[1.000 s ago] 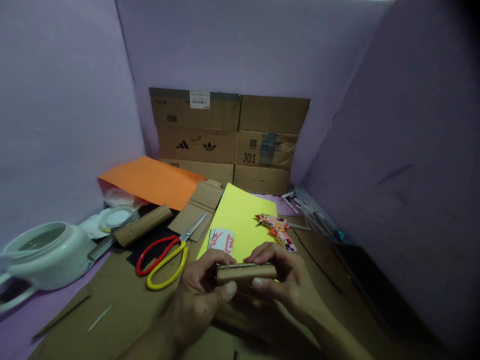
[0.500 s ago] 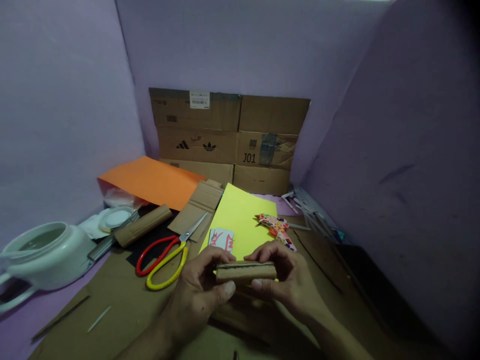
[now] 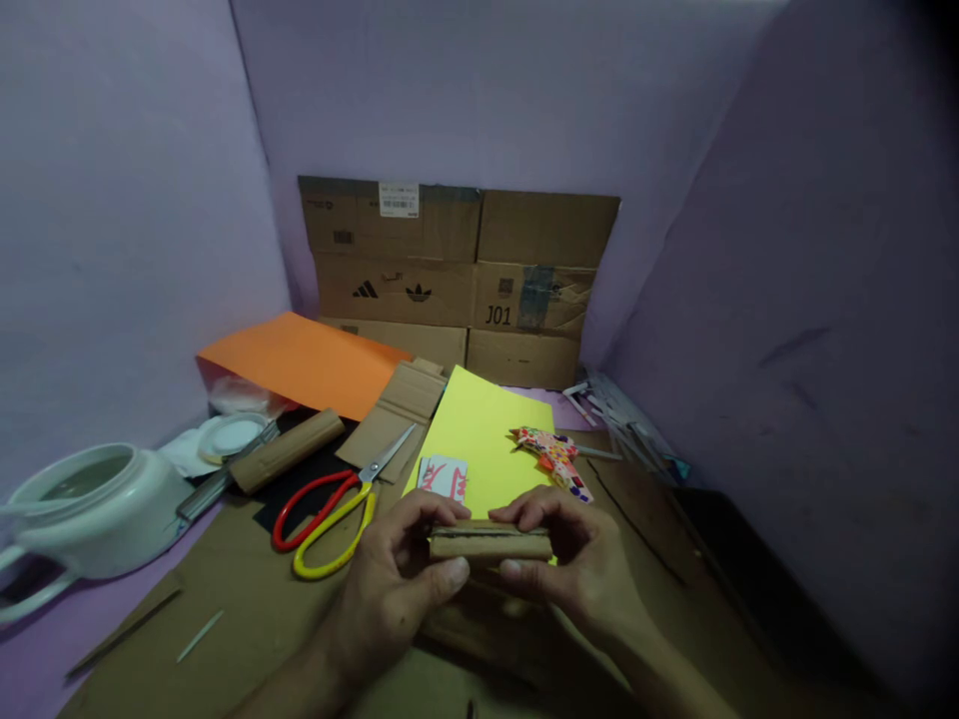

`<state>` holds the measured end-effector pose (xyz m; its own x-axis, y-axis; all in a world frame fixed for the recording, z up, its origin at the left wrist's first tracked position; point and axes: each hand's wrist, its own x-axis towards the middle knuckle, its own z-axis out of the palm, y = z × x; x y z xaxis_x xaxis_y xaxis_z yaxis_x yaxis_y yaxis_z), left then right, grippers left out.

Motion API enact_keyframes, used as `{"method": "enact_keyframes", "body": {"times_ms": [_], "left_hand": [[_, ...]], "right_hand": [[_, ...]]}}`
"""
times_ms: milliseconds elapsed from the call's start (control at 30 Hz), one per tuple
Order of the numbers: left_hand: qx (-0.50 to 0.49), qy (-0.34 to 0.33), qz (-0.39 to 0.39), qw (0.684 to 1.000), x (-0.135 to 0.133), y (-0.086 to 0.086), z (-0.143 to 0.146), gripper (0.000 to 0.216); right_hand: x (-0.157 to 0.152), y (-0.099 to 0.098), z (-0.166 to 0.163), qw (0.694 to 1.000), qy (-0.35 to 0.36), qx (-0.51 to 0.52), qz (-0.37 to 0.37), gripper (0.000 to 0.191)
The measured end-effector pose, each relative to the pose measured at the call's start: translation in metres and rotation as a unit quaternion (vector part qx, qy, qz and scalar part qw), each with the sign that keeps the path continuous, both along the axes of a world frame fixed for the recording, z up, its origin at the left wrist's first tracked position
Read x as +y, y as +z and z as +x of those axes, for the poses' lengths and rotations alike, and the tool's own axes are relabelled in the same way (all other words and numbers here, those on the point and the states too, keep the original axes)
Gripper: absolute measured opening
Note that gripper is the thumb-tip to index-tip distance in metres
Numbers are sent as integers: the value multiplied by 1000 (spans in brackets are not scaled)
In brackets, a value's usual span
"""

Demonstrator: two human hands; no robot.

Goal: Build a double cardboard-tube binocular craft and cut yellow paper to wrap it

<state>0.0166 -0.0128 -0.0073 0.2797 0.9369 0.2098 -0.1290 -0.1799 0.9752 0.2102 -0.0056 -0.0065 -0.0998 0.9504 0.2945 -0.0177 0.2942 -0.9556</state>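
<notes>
Both hands pinch a small folded piece of brown cardboard [image 3: 490,544] held flat above the cardboard work surface [image 3: 247,619]. My left hand [image 3: 394,589] grips its left end with thumb below and fingers on top. My right hand [image 3: 580,569] grips the right end the same way. The piece shows a dark seam along its upper edge. Just behind it lies a yellow paper sheet [image 3: 479,429] with a small red-and-white card [image 3: 442,477] on it.
Red-and-yellow scissors [image 3: 330,509] lie left of my hands. A cardboard roll [image 3: 289,449], a knife-like tool [image 3: 217,479], a white pot [image 3: 82,514], orange paper [image 3: 300,364], a patterned glue gun [image 3: 554,454] and a flattened carton [image 3: 457,280] against the purple wall surround them.
The cardboard piece has been squeezed flatter and tilted so its edge faces me; both hands shifted only slightly.
</notes>
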Motion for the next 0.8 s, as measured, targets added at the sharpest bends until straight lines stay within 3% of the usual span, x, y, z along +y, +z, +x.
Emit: {"method": "enact_keyframes", "body": {"times_ms": [267,800], "left_hand": [[-50,12,-39,998,0,1,1,21],[-41,33,4,999,-1,3,0,17]], "right_hand": [[-2,2,-2,1000,-6,0,14,28],[-2,-2,-1,1000,7,7,5,27]]}}
